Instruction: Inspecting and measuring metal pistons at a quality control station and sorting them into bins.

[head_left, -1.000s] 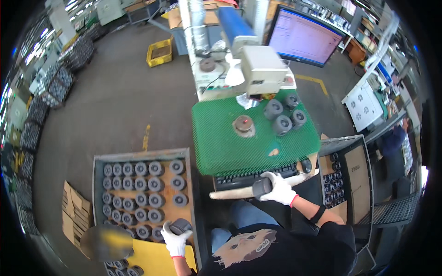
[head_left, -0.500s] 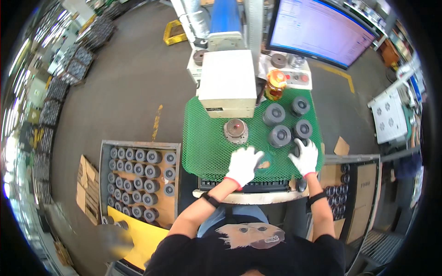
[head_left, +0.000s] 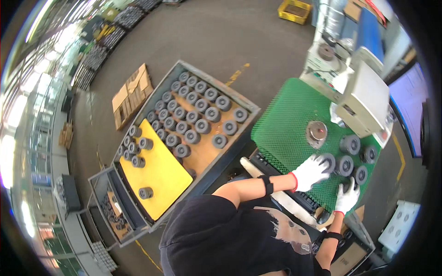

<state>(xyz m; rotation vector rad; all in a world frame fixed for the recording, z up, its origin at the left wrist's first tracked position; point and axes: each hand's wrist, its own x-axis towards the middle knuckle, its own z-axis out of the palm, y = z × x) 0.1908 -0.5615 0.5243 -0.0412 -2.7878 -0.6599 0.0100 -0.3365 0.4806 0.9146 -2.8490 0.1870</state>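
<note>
Resting on the green mesh mat near its front edge: left hand spread over a grey round part; right hand fingers spread beside another part.

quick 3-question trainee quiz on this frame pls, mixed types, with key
1. True or false: the left hand rests on a grey round part on the green mesh mat.
2. The yellow sheet lies in: A) the wooden crate of round parts B) the white machine C) the cardboard stack
3. Fill in: both hands wear ___ gloves; the right hand is at the mat's near edge.

Key: 1 true; 2 A; 3 white
</note>
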